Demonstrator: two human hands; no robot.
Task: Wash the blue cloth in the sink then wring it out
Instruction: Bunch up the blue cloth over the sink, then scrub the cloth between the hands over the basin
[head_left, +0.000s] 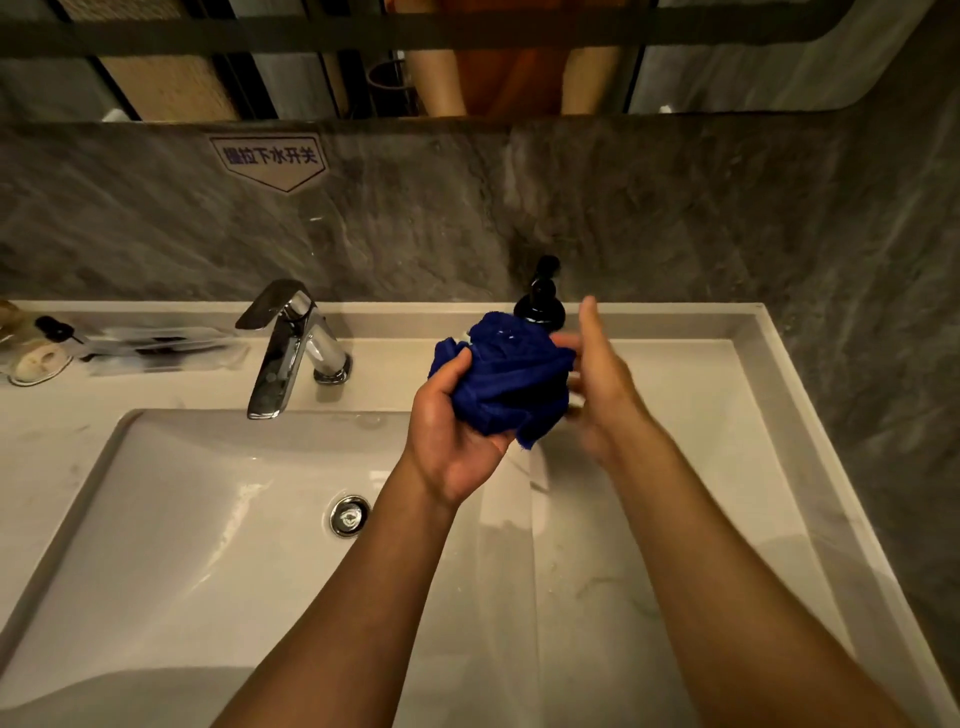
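The blue cloth (506, 379) is bunched into a crumpled ball above the right edge of the white sink (171, 525). My left hand (449, 441) cups it from below, palm up, with the fingers curled into the folds. My right hand (597, 374) presses its flat palm and straight fingers against the cloth's right side; this hand is blurred. The chrome faucet (288, 348) stands to the left, and no water runs from it. The drain (350, 514) sits in the basin below my left wrist.
A black pump bottle (540, 299) stands on the counter right behind the cloth. Small toiletry items (47, 348) and clear packets lie at the counter's far left. A grey marble wall and a mirror rise behind the counter.
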